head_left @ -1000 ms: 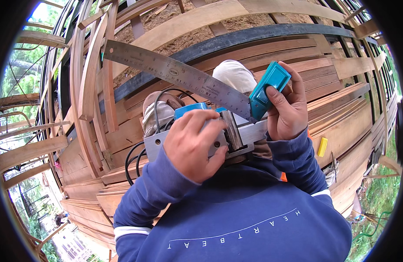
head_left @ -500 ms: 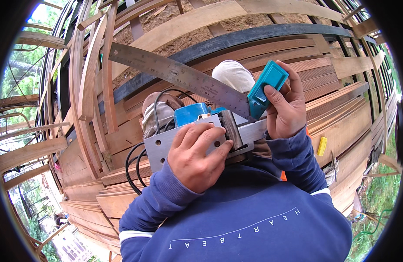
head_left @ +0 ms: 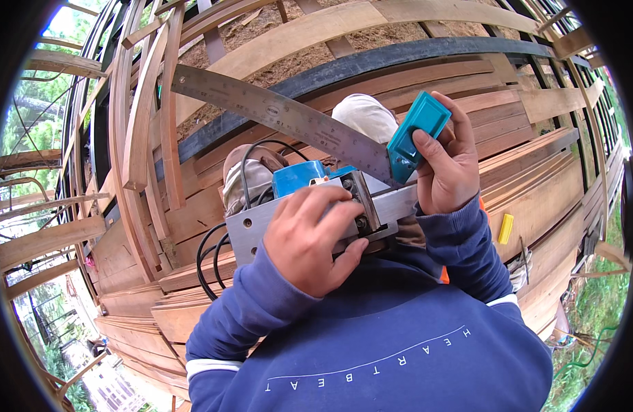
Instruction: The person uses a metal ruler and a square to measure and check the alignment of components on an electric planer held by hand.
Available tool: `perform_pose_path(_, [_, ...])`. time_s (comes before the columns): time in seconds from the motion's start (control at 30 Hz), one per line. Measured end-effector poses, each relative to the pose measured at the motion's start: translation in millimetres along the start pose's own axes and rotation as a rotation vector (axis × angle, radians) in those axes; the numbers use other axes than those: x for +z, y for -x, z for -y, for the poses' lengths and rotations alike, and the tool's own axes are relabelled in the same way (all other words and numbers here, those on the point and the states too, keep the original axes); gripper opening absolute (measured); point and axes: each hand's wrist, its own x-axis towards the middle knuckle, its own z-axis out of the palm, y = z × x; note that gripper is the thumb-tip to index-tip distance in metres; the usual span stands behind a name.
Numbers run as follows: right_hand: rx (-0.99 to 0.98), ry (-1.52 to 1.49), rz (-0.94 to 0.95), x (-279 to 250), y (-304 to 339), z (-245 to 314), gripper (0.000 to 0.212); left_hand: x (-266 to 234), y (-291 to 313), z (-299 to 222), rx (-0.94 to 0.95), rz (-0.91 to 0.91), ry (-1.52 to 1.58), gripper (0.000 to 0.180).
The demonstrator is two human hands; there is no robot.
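Your right hand (head_left: 445,168) holds the try square (head_left: 323,134) by its teal handle, and its long metal blade points off to your left. Your left hand (head_left: 309,239) touches the upside-down electric planer (head_left: 297,180) by its cutter drum (head_left: 358,198); I can't tell if those bent fingers pinch anything. The planer sits just in front of your tummy.

One left hand (head_left: 313,240), one right hand (head_left: 448,165), one planer (head_left: 297,178), one square (head_left: 282,114).
One hand sits at six o'clock, one at two; two trouser legs (head_left: 366,118) show at ten and one; one yellow block (head_left: 506,229) lies at three.
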Motion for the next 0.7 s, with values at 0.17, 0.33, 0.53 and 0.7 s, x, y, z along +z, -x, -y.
perform_pose_path(0.17, [-0.016, -0.001, -0.006, -1, 0, -1, 0.057, -3, -19, 8, -0.018, 0.006, -0.059, 0.058])
perform_pose_path(0.33, [-0.014, -0.035, -0.032, 0, 1, 0, 0.056, 5, -24, 7, -0.018, 0.032, -0.09, 0.064])
perform_pose_path(0.53, [-0.018, -0.013, -0.023, -2, 0, 0, 0.057, 7, -28, 6, -0.024, 0.039, -0.107, 0.06])
perform_pose_path(0.7, [-0.025, -0.013, -0.026, 0, 0, 1, 0.056, 7, -30, 6, -0.032, 0.044, -0.102, 0.058])
